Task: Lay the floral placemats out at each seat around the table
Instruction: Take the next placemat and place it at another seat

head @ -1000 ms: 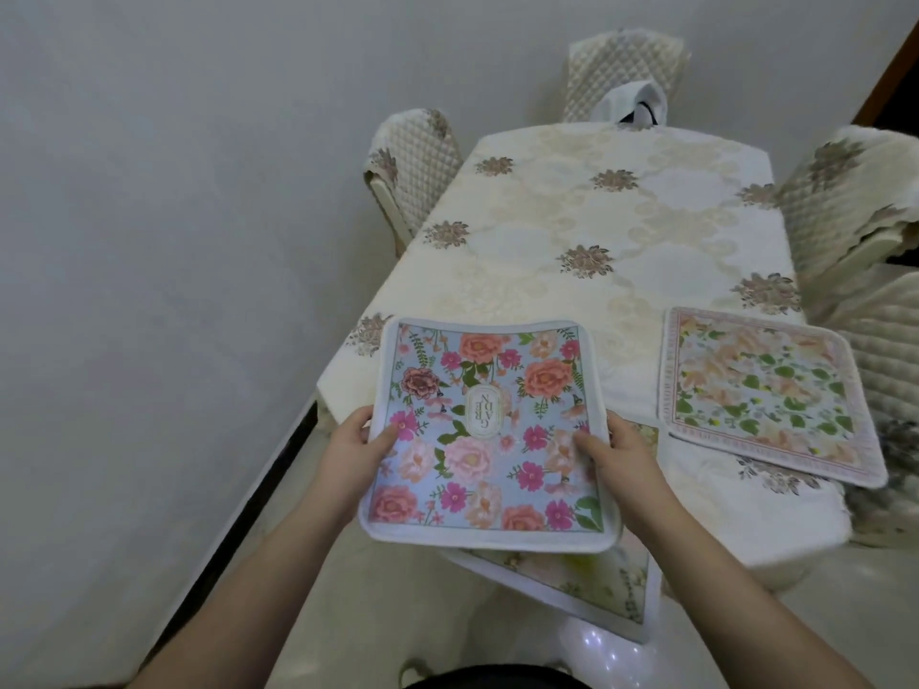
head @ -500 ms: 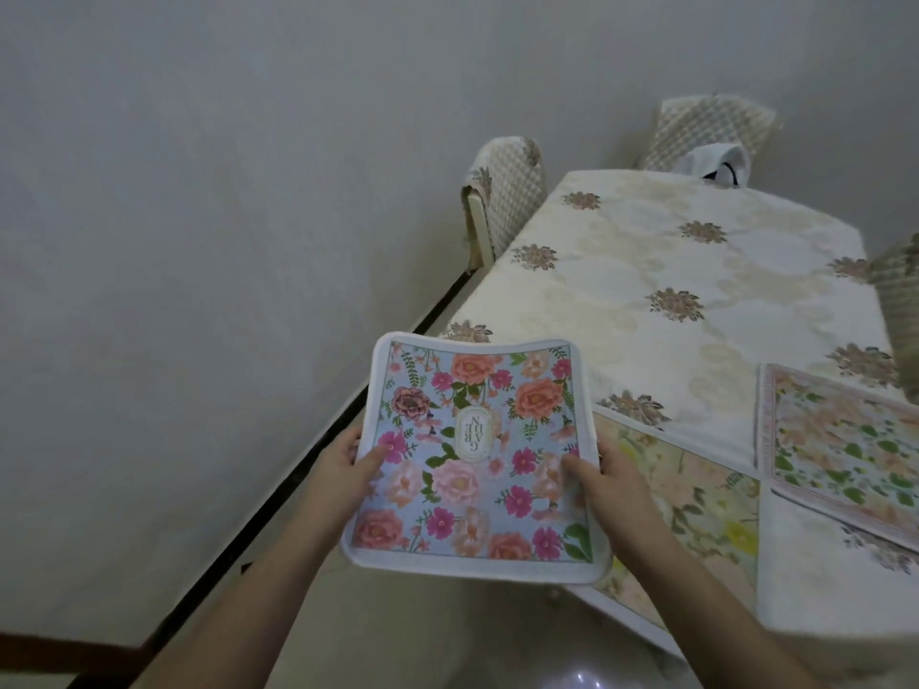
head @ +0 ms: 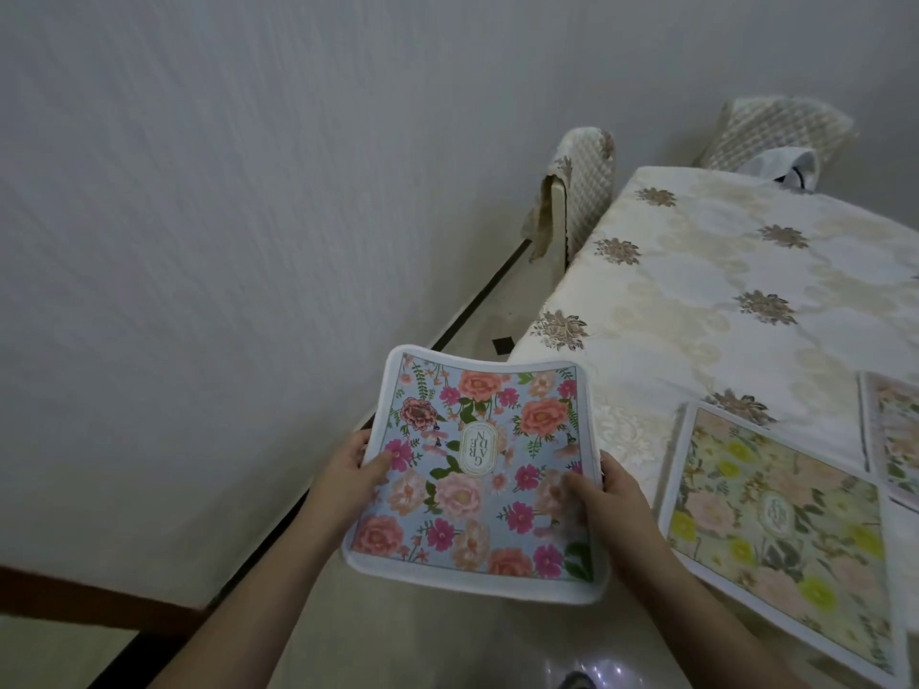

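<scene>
Looking across the scene from biggest to smallest, I see the pale wall filling the left and top, and the desk under its cream flowered cloth running away to the right, its near left corner just beyond the mat I am carrying. Two quilted chairs stand at it: one chair on the wall side, tucked between desk and wall, and another at the far end with a white bag against it. Two mats already lie on the near part of the desk, a yellow-flowered mat overhanging the near edge and a pinkish mat just past it, mostly cut off by the frame. The blue floral placemat is in the air, off the desk and over the floor, tilted up toward me, its long axis pointing ahead and slightly right. My left hand pinches its left edge, thumb on top, and my right hand pinches the right edge the same way, so each grip is closed on the mat. The relation that matters, as I judge it, is that the bare seat by the wall-side chair lies ahead and to the right of both hands, the right hand nearer. The narrow gap along the wall and the desk corner look like the main hindrances.
</scene>
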A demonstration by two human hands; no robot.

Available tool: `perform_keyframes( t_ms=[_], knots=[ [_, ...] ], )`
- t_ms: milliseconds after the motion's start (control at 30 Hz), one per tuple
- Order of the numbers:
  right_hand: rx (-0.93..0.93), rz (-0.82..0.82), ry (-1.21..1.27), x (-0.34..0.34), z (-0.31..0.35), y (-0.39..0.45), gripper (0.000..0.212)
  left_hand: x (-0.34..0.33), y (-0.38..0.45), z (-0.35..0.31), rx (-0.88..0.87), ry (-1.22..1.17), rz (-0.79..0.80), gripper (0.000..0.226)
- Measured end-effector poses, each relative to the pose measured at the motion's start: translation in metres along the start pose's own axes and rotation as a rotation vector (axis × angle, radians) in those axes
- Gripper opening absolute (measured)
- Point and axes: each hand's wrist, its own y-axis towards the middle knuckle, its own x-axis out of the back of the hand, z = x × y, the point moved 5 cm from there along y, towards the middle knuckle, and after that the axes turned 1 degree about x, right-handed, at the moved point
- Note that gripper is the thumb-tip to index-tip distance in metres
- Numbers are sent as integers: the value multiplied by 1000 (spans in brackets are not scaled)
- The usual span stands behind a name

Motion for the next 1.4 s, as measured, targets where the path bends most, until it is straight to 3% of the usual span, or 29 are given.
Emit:
perform_keyframes(
  t_ms=[567, 1000, 1400],
  knots=[
    [-65, -43, -34, -43, 7, 84, 15, 19, 91, -9, 61, -4, 19, 12],
    [-58, -103, -91, -76, 51, 193, 14, 34, 194, -67, 78, 27, -46, 15],
    [-90, -298, -76, -122, 72, 268, 19, 45, 342, -101, 58, 146, 147, 26]
  ],
)
